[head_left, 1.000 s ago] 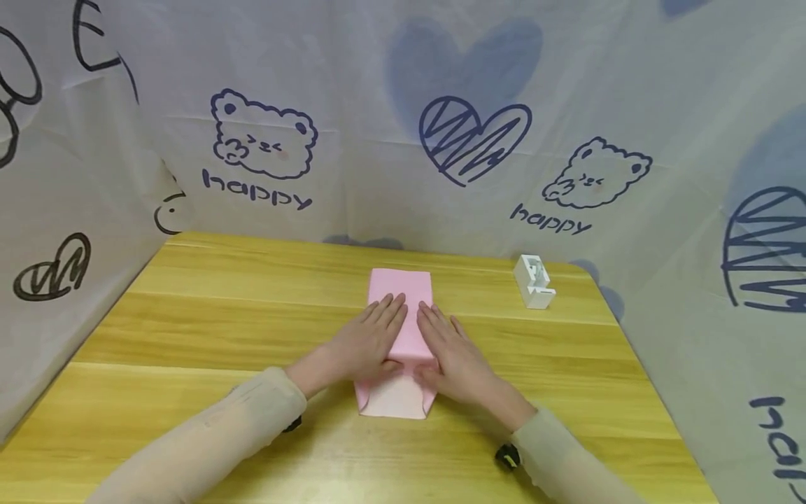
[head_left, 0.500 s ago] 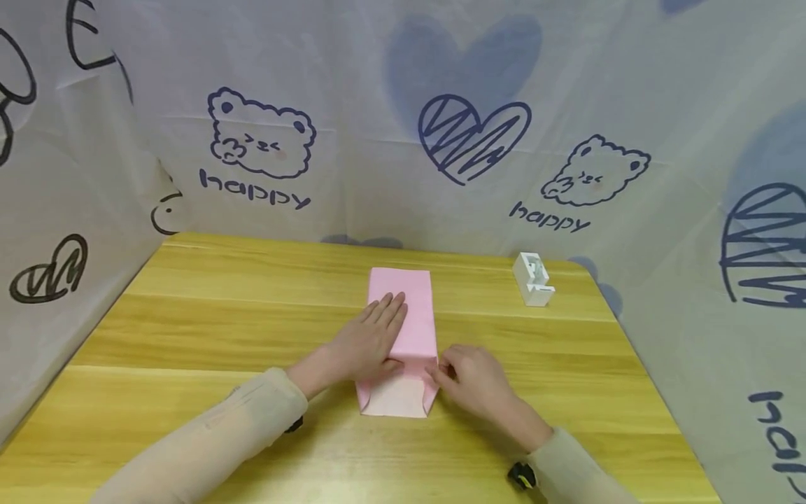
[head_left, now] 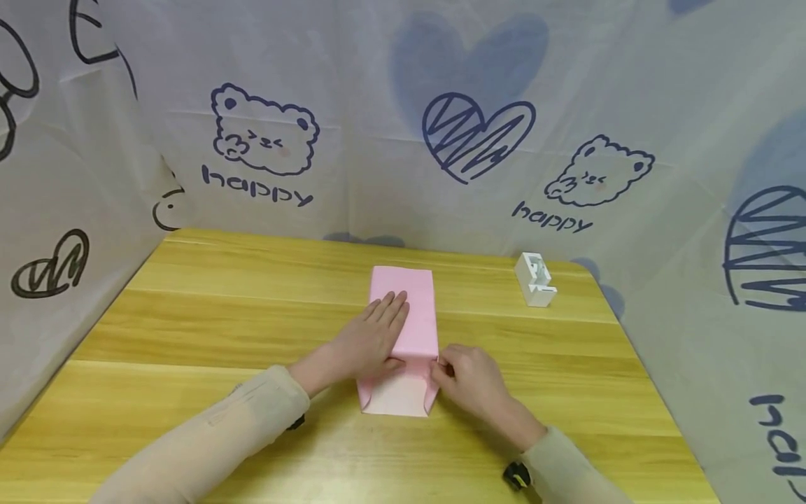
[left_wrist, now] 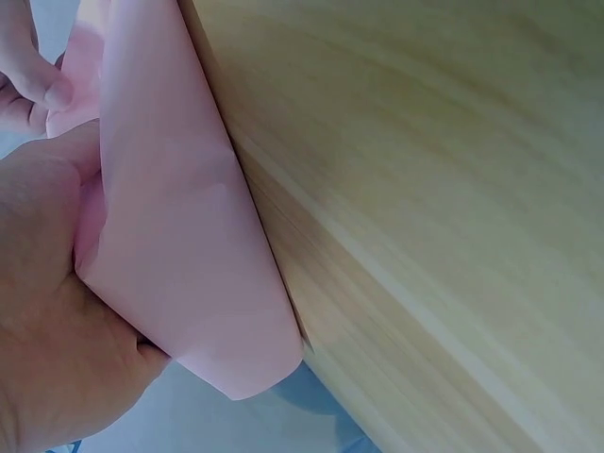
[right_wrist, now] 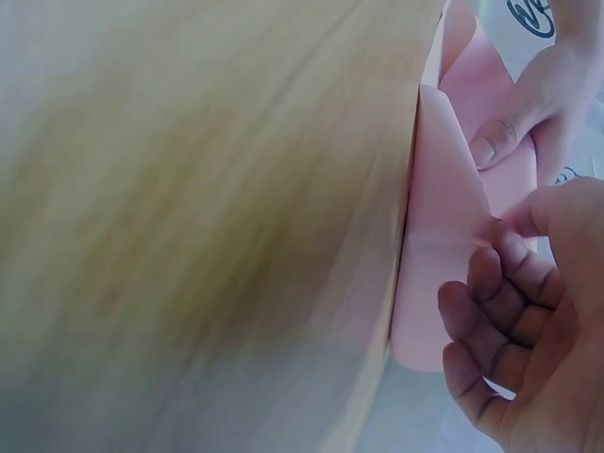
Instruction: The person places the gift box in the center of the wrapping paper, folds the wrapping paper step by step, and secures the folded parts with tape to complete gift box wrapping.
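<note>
A sheet of pink paper (head_left: 420,315), folded into a long narrow shape, lies on the wooden table. Its near end spreads out and shows a paler inner face, with both side edges curling up. My left hand (head_left: 366,343) lies flat on the left part of the paper, fingers straight, pointing away from me. At the right side, by the fold, my right hand (head_left: 475,378) pinches the paper's edge between thumb and index finger. The right wrist view shows that pinch close up, the other fingers of the right hand (right_wrist: 528,311) loosely curled.
A small white tape dispenser (head_left: 535,281) stands at the table's back right. The wooden table (head_left: 220,315) meets a pale cloth backdrop (head_left: 365,175) with bears and hearts, at the back and both sides.
My right hand has come off the top of the paper, moved right and towards me, and now pinches its right edge. The left hand stays pressed in place.
</note>
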A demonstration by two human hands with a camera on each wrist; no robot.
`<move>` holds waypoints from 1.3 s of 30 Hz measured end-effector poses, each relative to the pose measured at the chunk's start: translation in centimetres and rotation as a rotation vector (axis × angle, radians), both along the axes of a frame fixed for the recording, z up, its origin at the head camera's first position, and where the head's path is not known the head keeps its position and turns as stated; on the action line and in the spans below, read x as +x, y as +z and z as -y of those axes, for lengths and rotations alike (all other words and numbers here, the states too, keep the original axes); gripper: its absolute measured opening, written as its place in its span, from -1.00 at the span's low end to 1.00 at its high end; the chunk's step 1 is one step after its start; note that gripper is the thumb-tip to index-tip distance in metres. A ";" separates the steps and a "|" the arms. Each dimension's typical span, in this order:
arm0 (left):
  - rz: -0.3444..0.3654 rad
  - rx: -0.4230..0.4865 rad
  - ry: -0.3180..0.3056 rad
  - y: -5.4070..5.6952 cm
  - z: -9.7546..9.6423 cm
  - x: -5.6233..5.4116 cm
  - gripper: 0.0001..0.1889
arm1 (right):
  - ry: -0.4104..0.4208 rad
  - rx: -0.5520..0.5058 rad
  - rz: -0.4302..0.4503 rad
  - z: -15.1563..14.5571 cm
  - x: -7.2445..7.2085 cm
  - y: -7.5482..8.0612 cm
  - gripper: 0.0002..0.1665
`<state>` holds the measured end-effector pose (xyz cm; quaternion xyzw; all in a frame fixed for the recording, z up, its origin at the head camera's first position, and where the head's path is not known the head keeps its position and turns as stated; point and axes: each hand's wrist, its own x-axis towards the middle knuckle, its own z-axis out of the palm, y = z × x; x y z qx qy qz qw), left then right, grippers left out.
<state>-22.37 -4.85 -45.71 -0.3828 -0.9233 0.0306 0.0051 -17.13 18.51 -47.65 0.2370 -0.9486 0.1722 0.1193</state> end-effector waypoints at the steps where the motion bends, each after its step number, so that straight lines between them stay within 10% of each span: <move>1: -0.001 0.000 -0.001 0.0 0.0 0.0 0.05 | -0.003 0.005 0.008 0.0 0.0 0.0 -0.63; 39: -0.033 0.014 -0.021 0.0 0.1 0.0 0.04 | -0.077 0.011 0.411 0.5 -0.1 -0.4 -0.66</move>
